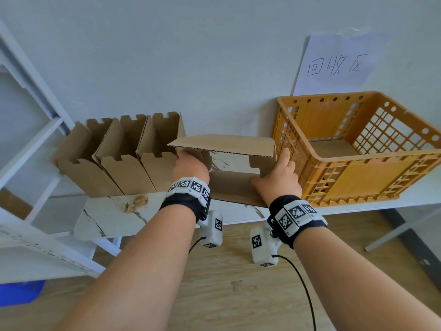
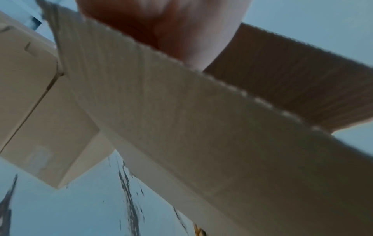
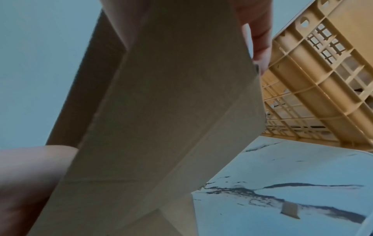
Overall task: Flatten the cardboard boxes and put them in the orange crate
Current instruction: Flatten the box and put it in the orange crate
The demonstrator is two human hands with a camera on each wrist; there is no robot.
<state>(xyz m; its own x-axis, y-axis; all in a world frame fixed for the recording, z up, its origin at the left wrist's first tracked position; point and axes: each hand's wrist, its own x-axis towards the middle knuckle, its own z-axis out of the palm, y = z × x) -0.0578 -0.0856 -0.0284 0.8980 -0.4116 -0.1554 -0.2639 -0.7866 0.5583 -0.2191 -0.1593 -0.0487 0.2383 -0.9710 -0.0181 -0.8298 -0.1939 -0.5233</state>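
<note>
Both hands clamp the open cardboard box (image 1: 224, 163): left hand (image 1: 189, 167) and right hand (image 1: 278, 179) grip its ends. It feels light and bendy, so I should squash it sideways.

On the table (image 1: 102, 218), three open boxes (image 1: 119, 161) stand left, crate (image 1: 358, 163) right, held box (image 1: 229, 163) between them.

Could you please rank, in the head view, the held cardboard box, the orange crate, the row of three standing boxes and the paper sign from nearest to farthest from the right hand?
From the right hand:
1. Held cardboard box, gripped at its right end.
2. Orange crate, just to the right.
3. Row of three standing boxes, away to the left.
4. Paper sign, high on the wall.
</note>
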